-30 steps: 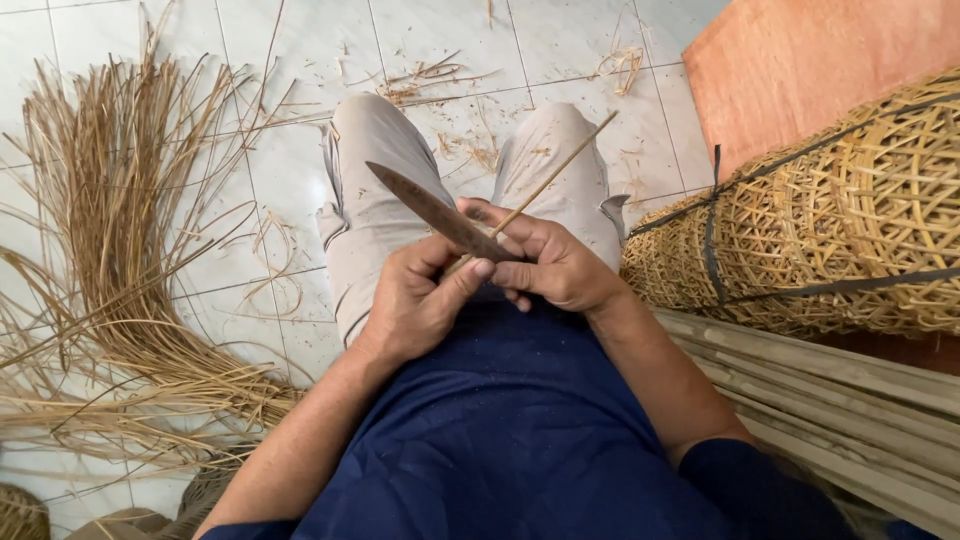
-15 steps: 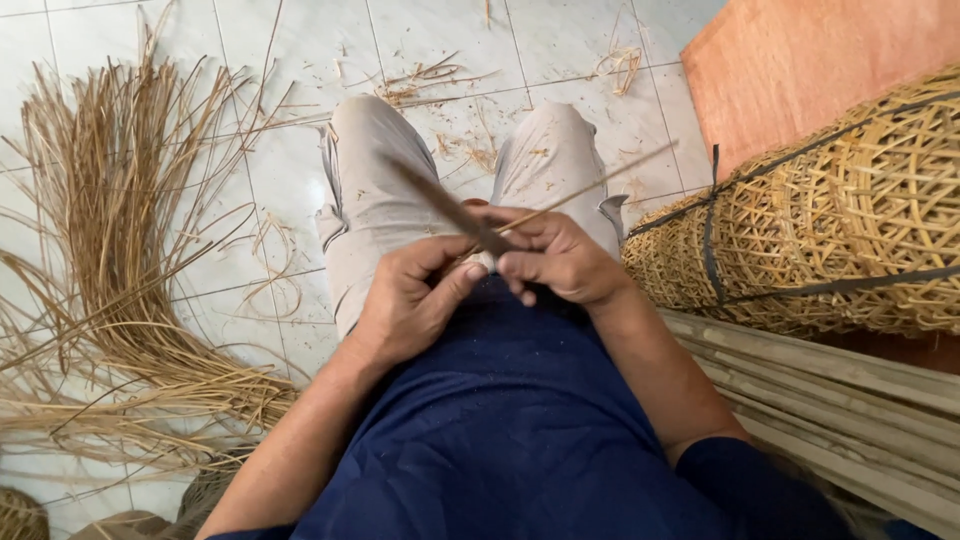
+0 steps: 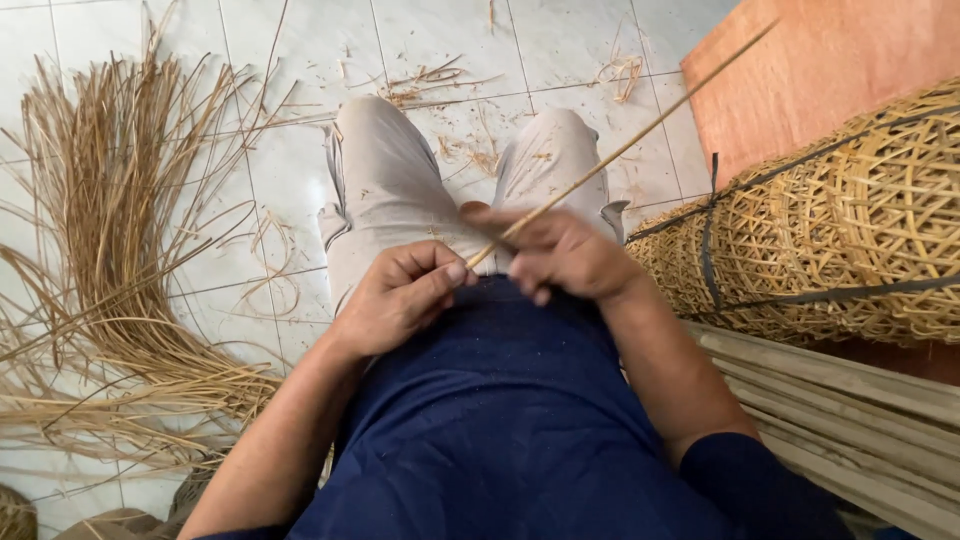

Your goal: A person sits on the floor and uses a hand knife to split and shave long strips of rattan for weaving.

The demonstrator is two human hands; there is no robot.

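We see a long thin cane strip [image 3: 620,150] slanting up from our lap toward the top right, where the picture's edge cuts off its far tip. Its near end sits between our two hands, just above our dark blue shirt [image 3: 500,420].

Our left hand [image 3: 400,295] is curled into a fist with the thumb pressed on top, right at the low end of the strip. We cannot tell if something else is tucked inside that fist, because the fingers hide it. Our right hand [image 3: 560,255] is closed around the strip a little higher up, with the strip running across its fingers. The fingertips are folded under, so we cannot see them well.

Below the hands are our knees in pale grey trousers [image 3: 390,190], resting on a white tiled floor [image 3: 300,60] with small scraps on it.

To our left lies a big fan of loose dry cane strips [image 3: 110,250]; its ends run off the picture. To our right lies a woven cane basket [image 3: 840,220] on its side, tied with dark bands, only partly in view. Under it lie pale bamboo slats [image 3: 850,400]. An orange-brown board [image 3: 830,60] stands behind the basket.
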